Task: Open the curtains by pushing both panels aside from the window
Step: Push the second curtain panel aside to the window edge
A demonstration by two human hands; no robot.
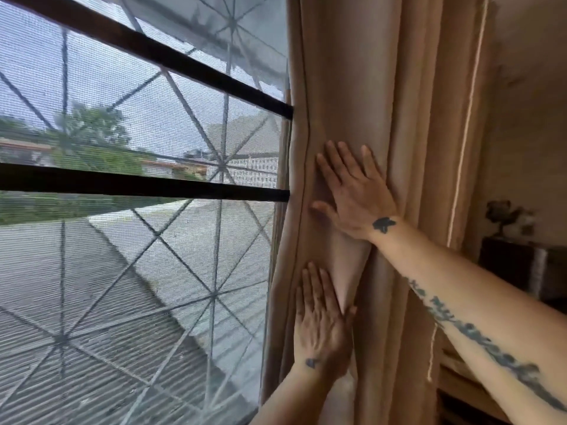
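- Two hands flat on one tan curtain panel (pixel 362 87), at the right side of the window (pixel 138 148).
- Right hand (pixel 357 194) higher up, palm down on the cloth, fingers (pixel 331 173) spread wide and stretched out, thumb out to the left. Nothing pinched or held, just pressed on the folds.
- Left hand (pixel 320 323) lower down, also flat on the cloth, fingers close together and pointing up, thumb out to the right. Not gripping anything either.
- Small dark tattoo on the back of each wrist; long dark writing along the right forearm (pixel 478 326).
- Curtain bunched in long up-and-down folds, its left edge just past the ends of the dark window bars (pixel 147 182). Most of the glass bare, not covered.
- Paler fold of cloth between the two hands.
- Mesh screen over the window, with thin crossed lines like stars behind it.
- Outside, blurry: grey ridged roof (pixel 107 332), green trees (pixel 92 127), some buildings, pale sky.
- White cord (pixel 466 124) hanging down just right of the curtain.
- Far right, dim: dark shelf (pixel 521 265) with a small blurry thing on top, too fuzzy to tell.
- Only one panel in sight.
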